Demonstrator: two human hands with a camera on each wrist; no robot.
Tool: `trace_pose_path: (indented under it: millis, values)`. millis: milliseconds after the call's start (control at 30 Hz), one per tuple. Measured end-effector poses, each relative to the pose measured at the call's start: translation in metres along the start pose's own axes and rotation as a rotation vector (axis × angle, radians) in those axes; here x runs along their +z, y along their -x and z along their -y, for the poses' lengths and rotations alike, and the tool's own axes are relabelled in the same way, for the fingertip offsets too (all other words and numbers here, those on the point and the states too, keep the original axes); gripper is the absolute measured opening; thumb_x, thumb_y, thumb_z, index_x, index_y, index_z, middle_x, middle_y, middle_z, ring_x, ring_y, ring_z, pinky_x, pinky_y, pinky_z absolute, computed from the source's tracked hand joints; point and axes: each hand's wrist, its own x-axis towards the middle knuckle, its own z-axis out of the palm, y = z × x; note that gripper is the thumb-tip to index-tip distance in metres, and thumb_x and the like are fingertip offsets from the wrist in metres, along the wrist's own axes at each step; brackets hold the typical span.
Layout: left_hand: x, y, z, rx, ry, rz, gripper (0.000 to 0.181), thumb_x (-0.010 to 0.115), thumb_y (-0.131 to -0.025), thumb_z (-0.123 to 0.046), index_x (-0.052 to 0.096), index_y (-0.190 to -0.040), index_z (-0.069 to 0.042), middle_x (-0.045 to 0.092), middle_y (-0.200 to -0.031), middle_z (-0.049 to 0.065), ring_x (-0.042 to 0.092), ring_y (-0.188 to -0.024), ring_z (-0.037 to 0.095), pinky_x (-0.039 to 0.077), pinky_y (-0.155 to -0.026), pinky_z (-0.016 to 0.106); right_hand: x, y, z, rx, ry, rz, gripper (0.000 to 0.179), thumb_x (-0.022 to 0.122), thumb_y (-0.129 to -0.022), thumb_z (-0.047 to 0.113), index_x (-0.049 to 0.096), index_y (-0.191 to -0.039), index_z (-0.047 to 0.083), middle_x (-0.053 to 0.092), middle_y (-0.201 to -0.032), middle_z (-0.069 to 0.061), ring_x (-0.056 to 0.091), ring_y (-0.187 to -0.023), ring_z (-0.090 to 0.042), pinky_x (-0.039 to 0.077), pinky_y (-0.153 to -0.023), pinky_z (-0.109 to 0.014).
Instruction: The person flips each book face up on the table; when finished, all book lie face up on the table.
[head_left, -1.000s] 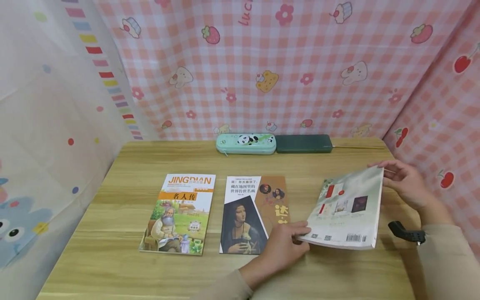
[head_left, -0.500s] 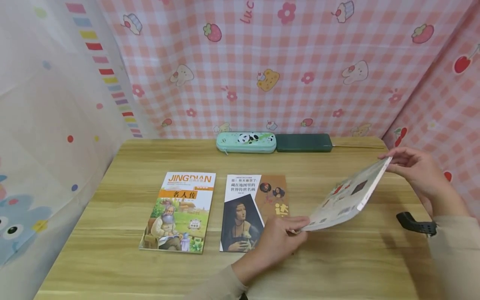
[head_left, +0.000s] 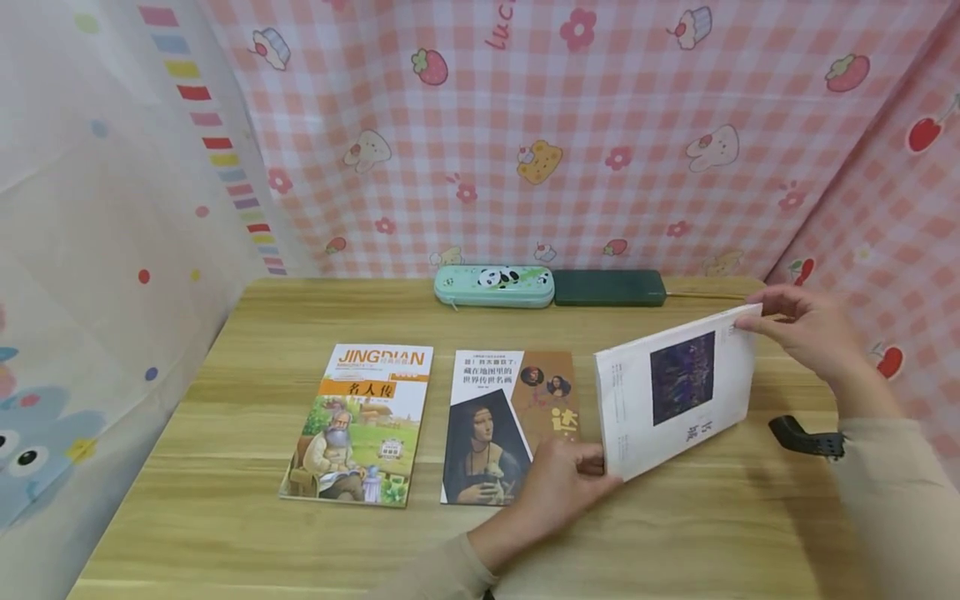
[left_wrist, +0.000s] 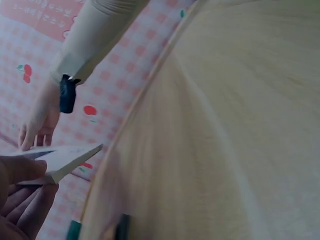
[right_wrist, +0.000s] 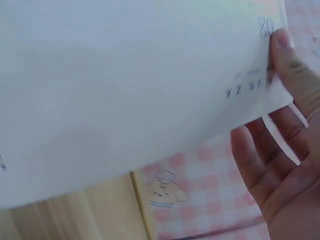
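- We hold the white paperback book with a dark picture on its cover [head_left: 675,398] tilted above the wooden table [head_left: 247,542], mid-turn.
- Left hand [head_left: 561,487] pinches its near corner; right hand [head_left: 806,329] pinches the far corner.
- Next move, we judge: lower it flat.
- Bare wood lies beneath; the brown portrait book [head_left: 510,427] sits just left, table edge right.

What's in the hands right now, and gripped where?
Both hands hold the white book, tilted above the table. The left hand pinches its near lower corner; the right hand pinches its far upper corner.
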Motion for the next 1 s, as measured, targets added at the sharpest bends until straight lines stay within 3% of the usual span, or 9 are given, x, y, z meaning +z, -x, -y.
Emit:
trace_pose_path:
  millis: [67, 167, 300, 400, 533, 667, 800, 900, 1000]
  values:
    - [0.003, 0.0, 0.004, -0.062, 0.028, -0.006, 0.017, 0.08, -0.083, 0.002, 0.077, -0.099, 0.004, 0.077, -0.09, 0.013, 0.07, -0.077, -0.001, 0.055, -0.068, 0.009, 0.007, -0.005, -0.001, -0.018, 0.069, 0.009, 0.045, 0.078, -0.09, 0.036, 0.066, -0.118, 0.004, 0.063, -0.09, 0.021, 0.057, -0.082, 0.009, 0.048, -0.064, -0.012]
    - [0.006, 0.0, 0.011, -0.141, 0.064, -0.015, 0.015, 0.078, -0.084, 0.003, 0.076, -0.099, 0.006, 0.076, -0.087, 0.011, 0.07, -0.074, 0.0, 0.055, -0.067, 0.011, 0.02, -0.012, -0.005, -0.033, 0.088, 0.016, 0.048, 0.08, -0.088, 0.037, 0.068, -0.119, 0.003, 0.069, -0.096, 0.006, 0.057, -0.082, 0.007, 0.048, -0.065, -0.013]
    - [0.01, -0.001, 0.02, -0.192, 0.053, -0.029, 0.011, 0.074, -0.085, 0.005, 0.075, -0.096, 0.007, 0.076, -0.083, 0.01, 0.07, -0.072, 0.001, 0.056, -0.066, 0.012, 0.04, -0.02, -0.012, -0.065, 0.091, 0.02, 0.046, 0.082, -0.087, 0.033, 0.07, -0.118, 0.0, 0.072, -0.101, -0.017, 0.058, -0.079, 0.008, 0.05, -0.062, -0.014]
    - [0.011, -0.002, 0.026, -0.218, 0.033, -0.013, 0.012, 0.075, -0.084, 0.003, 0.075, -0.095, 0.007, 0.077, -0.082, 0.009, 0.07, -0.07, 0.002, 0.055, -0.064, 0.012, 0.054, -0.026, -0.016, -0.106, 0.081, 0.02, 0.041, 0.081, -0.089, 0.026, 0.07, -0.116, -0.002, 0.071, -0.102, -0.023, 0.059, -0.078, 0.005, 0.051, -0.061, -0.014]
    - [0.013, -0.002, 0.032, -0.27, 0.055, 0.019, 0.021, 0.076, -0.086, -0.003, 0.073, -0.102, 0.01, 0.077, -0.082, 0.008, 0.071, -0.072, 0.004, 0.054, -0.065, 0.012, 0.07, -0.03, -0.016, -0.102, 0.077, 0.049, 0.038, 0.077, -0.092, 0.023, 0.07, -0.118, -0.003, 0.07, -0.105, -0.024, 0.066, -0.088, -0.018, 0.05, -0.063, -0.012]
    - [0.012, -0.004, 0.034, -0.286, 0.061, 0.01, 0.03, 0.075, -0.089, -0.009, 0.071, -0.111, 0.012, 0.077, -0.084, 0.009, 0.071, -0.076, 0.005, 0.054, -0.068, 0.012, 0.085, -0.031, -0.024, -0.065, 0.078, 0.104, 0.038, 0.073, -0.096, 0.024, 0.068, -0.123, -0.002, 0.068, -0.113, -0.025, 0.064, -0.1, -0.037, 0.048, -0.068, -0.011]
    - [0.011, -0.005, 0.034, -0.292, 0.056, 0.019, 0.034, 0.076, -0.09, -0.011, 0.07, -0.113, 0.012, 0.077, -0.086, 0.009, 0.07, -0.075, 0.004, 0.054, -0.068, 0.012, 0.099, -0.032, -0.038, -0.079, 0.078, 0.177, 0.041, 0.073, -0.096, 0.021, 0.065, -0.128, -0.003, 0.067, -0.12, -0.026, 0.064, -0.107, -0.04, 0.057, -0.085, -0.031]
    - [0.01, -0.005, 0.035, -0.291, 0.06, 0.027, 0.034, 0.076, -0.09, -0.011, 0.07, -0.114, 0.012, 0.077, -0.086, 0.009, 0.071, -0.075, 0.004, 0.055, -0.067, 0.012, 0.106, -0.031, -0.044, -0.079, 0.063, 0.229, 0.044, 0.072, -0.096, 0.018, 0.062, -0.131, -0.006, 0.064, -0.127, -0.028, 0.062, -0.116, -0.044, 0.051, -0.099, -0.052]
    - [0.008, -0.006, 0.035, -0.277, 0.048, 0.026, 0.033, 0.075, -0.09, -0.011, 0.07, -0.114, 0.011, 0.077, -0.087, 0.009, 0.071, -0.075, 0.005, 0.055, -0.067, 0.013, 0.109, -0.029, -0.046, -0.057, 0.039, 0.251, 0.046, 0.071, -0.097, 0.018, 0.059, -0.133, -0.007, 0.061, -0.132, -0.029, 0.059, -0.122, -0.045, 0.046, -0.103, -0.056]
